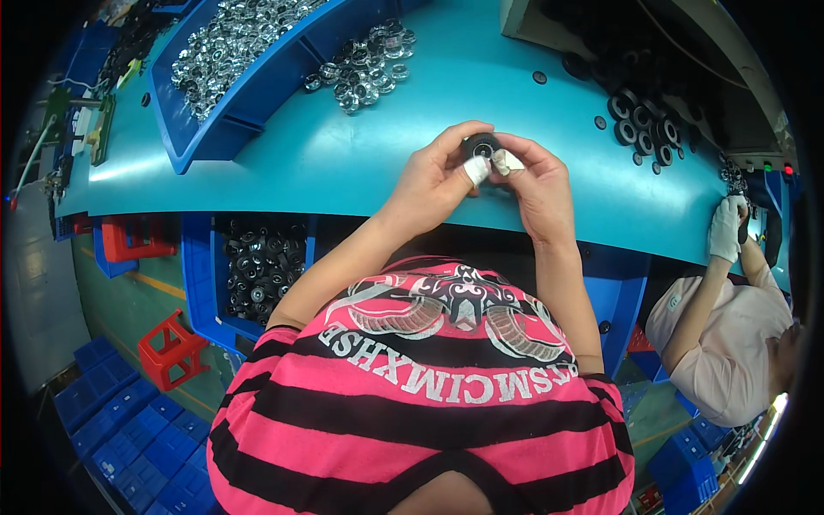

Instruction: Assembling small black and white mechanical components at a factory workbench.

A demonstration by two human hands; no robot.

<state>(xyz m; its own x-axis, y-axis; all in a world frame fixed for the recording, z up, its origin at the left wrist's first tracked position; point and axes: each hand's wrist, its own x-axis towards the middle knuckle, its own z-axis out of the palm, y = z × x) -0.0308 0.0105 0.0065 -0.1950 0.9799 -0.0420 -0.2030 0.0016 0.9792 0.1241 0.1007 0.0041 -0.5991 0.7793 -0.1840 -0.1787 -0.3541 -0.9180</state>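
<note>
Above the front edge of the turquoise table (463, 86), both of my hands meet around a small black wheel (482, 144) with a ribbed tyre and a dark, shiny centre. My left hand (429, 186) grips its left side, the thumb pressed toward its near face. From the other side my right hand (544, 193) closes on the wheel with thumb and fingers. White tape covers both thumb tips. Parts of the wheel are hidden behind the fingers. Beyond my hands lies a loose heap of shiny, silvery round hubs (365, 70).
A blue tray (245, 116) of similar hubs stands at the far left. Black tyres (642, 124) are clustered at the right. Below the table edge, a blue bin (199, 275) holds black wheels. A co-worker's gloved hand (725, 230) is at far right; a red stool (172, 350) stands left.
</note>
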